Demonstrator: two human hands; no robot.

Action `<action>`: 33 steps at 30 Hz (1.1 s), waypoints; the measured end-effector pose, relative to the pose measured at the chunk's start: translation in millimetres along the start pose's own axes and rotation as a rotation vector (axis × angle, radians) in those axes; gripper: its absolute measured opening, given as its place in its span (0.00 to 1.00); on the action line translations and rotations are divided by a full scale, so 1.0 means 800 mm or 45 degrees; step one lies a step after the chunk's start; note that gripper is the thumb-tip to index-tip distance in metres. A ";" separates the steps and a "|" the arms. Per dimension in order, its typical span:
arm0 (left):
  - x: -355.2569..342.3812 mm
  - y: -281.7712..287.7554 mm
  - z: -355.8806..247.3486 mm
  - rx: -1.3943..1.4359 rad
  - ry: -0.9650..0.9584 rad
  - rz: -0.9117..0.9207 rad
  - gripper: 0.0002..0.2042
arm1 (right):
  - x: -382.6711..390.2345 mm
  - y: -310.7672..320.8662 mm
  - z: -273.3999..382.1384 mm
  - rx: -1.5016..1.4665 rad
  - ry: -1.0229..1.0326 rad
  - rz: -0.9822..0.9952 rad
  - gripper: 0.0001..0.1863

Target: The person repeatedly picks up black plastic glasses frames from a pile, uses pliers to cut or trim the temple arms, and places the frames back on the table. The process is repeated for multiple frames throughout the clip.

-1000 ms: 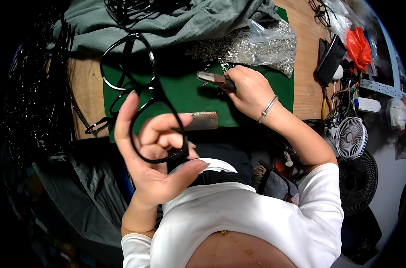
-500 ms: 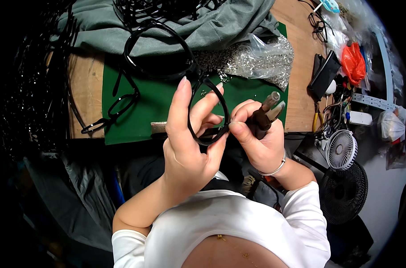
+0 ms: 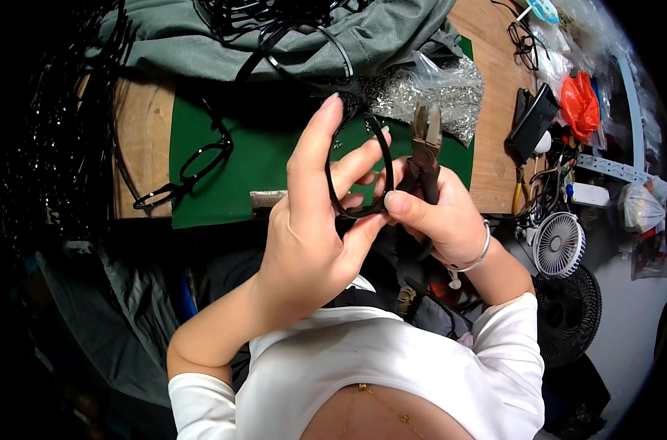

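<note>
Left-hand grip on upright black frame

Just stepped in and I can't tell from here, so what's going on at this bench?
A person in a white top holds a black eyeglass frame up in the left hand, over a green mat. The right hand grips a pair of pliers, tips pointing up, right beside the frame's rim. Another black frame lies on the mat, and a clear bag of small metal parts sits behind it.
</note>
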State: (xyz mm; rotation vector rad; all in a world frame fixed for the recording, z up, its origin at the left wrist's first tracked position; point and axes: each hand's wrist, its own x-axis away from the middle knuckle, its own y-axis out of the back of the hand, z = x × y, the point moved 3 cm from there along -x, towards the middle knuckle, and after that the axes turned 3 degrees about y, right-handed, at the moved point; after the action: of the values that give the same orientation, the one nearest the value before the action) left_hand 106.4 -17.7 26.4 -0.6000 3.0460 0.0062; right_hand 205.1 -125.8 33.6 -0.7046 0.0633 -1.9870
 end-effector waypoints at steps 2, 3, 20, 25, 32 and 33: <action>-0.003 0.002 -0.005 0.020 0.000 0.048 0.41 | 0.002 -0.005 0.013 0.078 0.033 0.046 0.10; -0.003 0.002 -0.007 0.062 0.020 0.079 0.40 | 0.002 -0.006 0.015 0.103 0.043 0.059 0.10; 0.027 0.030 -0.020 0.514 0.236 0.119 0.44 | 0.021 0.010 0.015 0.584 0.023 0.321 0.13; 0.029 0.032 -0.018 0.458 0.264 0.163 0.44 | 0.018 -0.006 0.011 0.849 -0.229 0.677 0.19; 0.026 0.030 -0.012 0.462 0.296 0.189 0.41 | 0.007 -0.016 0.021 1.088 -0.185 0.678 0.20; 0.024 0.028 -0.012 0.494 0.301 0.178 0.41 | 0.005 -0.019 0.024 1.150 -0.228 0.647 0.20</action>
State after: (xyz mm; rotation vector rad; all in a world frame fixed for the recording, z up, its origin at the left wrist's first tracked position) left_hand 79.5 -4.6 35.0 -0.3804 3.1674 -0.6791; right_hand 201.3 -117.0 56.0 -0.2233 -0.6601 -1.2555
